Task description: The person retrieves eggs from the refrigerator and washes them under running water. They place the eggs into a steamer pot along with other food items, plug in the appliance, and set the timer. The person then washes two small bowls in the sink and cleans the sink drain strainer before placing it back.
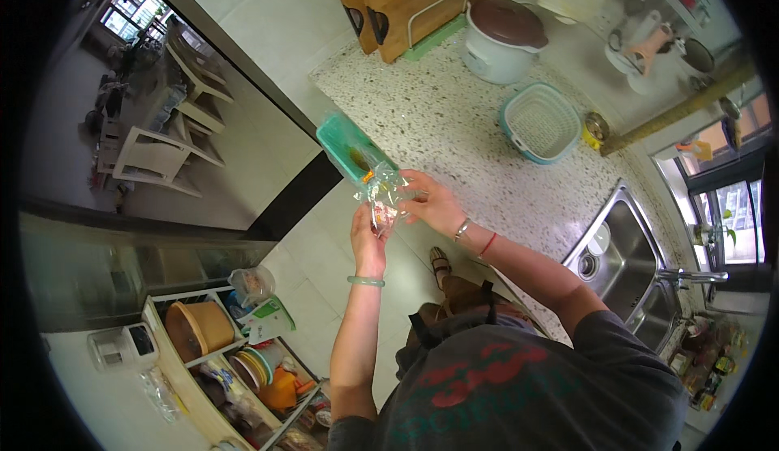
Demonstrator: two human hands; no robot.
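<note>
In front of me, both hands hold a crinkled clear plastic bag (385,189) with some coloured print on it. My left hand (367,236) is closed round its lower part, below a pale green bangle on the wrist. The fingers of my right hand (434,204) pinch the bag's right side. What the bag contains, if anything, is too small to make out. Just beyond it, a long green plastic box (341,144) sits at the corner of the speckled counter (430,118). Something dark and orange shows at the box's near end, partly behind the bag.
On the counter stand a wooden rack (406,4), a white pot with a brown lid (507,33) and a white and blue basket (542,122). A steel sink (629,240) lies to the right. Shelves (231,345) with bowls and packets stand lower left, a doorway beyond.
</note>
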